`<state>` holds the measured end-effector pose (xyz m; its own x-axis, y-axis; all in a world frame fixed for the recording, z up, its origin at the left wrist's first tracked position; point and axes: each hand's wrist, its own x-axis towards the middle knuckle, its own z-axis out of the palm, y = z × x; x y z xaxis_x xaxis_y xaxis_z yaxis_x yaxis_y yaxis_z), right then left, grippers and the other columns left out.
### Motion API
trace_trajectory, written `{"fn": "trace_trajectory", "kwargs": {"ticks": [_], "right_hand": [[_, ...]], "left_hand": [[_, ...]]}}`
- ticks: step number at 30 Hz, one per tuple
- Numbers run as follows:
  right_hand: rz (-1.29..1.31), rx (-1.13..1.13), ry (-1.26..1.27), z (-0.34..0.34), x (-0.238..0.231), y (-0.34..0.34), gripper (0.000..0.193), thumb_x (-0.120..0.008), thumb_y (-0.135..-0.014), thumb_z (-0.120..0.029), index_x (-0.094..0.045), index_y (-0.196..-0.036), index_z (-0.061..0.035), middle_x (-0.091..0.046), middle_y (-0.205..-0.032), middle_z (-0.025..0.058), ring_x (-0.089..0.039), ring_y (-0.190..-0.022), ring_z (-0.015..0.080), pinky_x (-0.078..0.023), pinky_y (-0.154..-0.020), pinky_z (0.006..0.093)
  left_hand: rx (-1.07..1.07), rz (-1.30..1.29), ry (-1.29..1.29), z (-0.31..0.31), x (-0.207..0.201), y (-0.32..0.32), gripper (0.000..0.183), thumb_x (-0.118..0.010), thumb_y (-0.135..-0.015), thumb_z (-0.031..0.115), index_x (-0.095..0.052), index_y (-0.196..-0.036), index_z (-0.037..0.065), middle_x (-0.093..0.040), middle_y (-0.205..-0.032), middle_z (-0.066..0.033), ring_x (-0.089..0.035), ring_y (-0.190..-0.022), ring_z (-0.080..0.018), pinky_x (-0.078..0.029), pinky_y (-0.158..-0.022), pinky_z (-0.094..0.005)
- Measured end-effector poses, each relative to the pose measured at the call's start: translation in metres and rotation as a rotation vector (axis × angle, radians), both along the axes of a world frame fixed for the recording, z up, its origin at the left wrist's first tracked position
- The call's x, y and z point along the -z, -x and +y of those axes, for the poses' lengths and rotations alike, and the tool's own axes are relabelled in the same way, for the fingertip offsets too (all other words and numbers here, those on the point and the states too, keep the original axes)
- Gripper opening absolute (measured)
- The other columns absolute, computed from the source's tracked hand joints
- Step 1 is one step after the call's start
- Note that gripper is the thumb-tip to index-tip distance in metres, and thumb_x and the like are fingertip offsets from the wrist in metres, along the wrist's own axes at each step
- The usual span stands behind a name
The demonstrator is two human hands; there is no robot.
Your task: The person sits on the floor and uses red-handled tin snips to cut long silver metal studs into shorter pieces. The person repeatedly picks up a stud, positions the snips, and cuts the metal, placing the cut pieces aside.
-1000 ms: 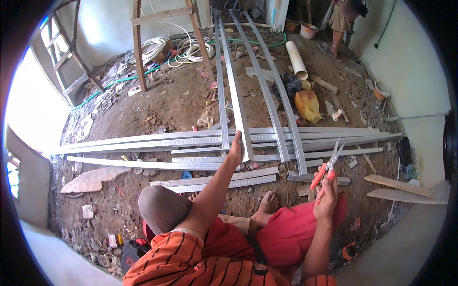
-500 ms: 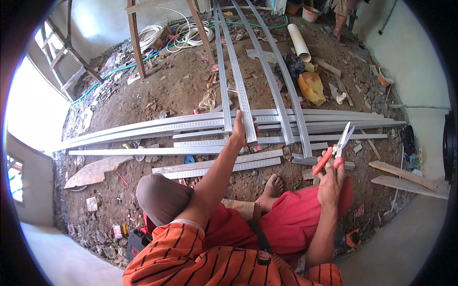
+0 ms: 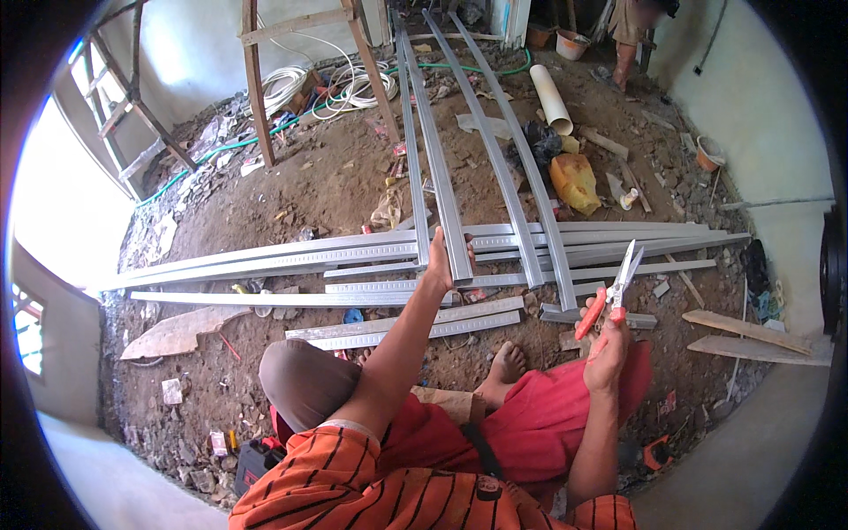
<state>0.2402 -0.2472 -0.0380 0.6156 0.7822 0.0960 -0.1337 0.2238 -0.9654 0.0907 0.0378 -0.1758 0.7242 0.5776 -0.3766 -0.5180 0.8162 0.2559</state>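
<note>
My left hand (image 3: 438, 262) is closed around the near end of a long, silver metal channel (image 3: 439, 177). This channel runs away from me toward the doorway, its near end above the other lengths. Held up over my knee, my right hand (image 3: 606, 349) grips tin snips (image 3: 609, 300) with red handles and parted silver blades. The snips are apart from the metal, their tips pointing up and away. To the left of the held channel lies another long channel (image 3: 412, 159). Two more lengths, a nearer one (image 3: 496, 150) and a right-hand one (image 3: 532, 159), extend alongside.
Several metal channels (image 3: 221, 264) lie crosswise on the dirt floor before me. A trestle's wooden legs (image 3: 258, 97), coiled white hose (image 3: 349, 87), a white pipe (image 3: 551, 99) and a yellow container (image 3: 575, 183) stand or lie farther off. Boards (image 3: 751, 329) lie right. Another person (image 3: 629, 40) stands far right.
The channel in my left hand has turned about its length, so its dimpled face no longer shows. My right hand and the snips have tilted slightly. The whole view has shifted a little.
</note>
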Motion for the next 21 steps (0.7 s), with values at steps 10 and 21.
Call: {"fn": "trace_trajectory", "kwargs": {"ticks": [10,21], "right_hand": [[0.061,-0.106,0.046,0.0,-0.011,0.011,0.046,-0.042,-0.094,-0.022,-0.035,-0.134,-0.0015,-0.045,-0.129,0.0112,-0.045,-0.118,0.0216,-0.036,-0.097,0.036],[0.092,-0.181,-0.037,-0.008,-0.018,0.055,0.041,-0.043,-0.092,-0.022,-0.041,-0.129,-0.0028,-0.053,-0.116,0.0111,-0.055,-0.097,0.0186,-0.048,-0.079,0.0351]], "left_hand": [[-0.094,0.039,-0.145,-0.012,-0.012,0.003,0.053,-0.046,-0.084,0.059,-0.056,-0.092,0.007,-0.057,-0.07,-0.0053,-0.056,-0.053,-0.0178,-0.051,-0.048,-0.0307],[-0.039,0.064,-0.346,0.0,-0.07,0.006,0.042,-0.054,-0.084,0.045,-0.052,-0.095,0.005,-0.06,-0.08,-0.0132,-0.06,-0.066,-0.025,-0.053,-0.059,-0.0381]]}}
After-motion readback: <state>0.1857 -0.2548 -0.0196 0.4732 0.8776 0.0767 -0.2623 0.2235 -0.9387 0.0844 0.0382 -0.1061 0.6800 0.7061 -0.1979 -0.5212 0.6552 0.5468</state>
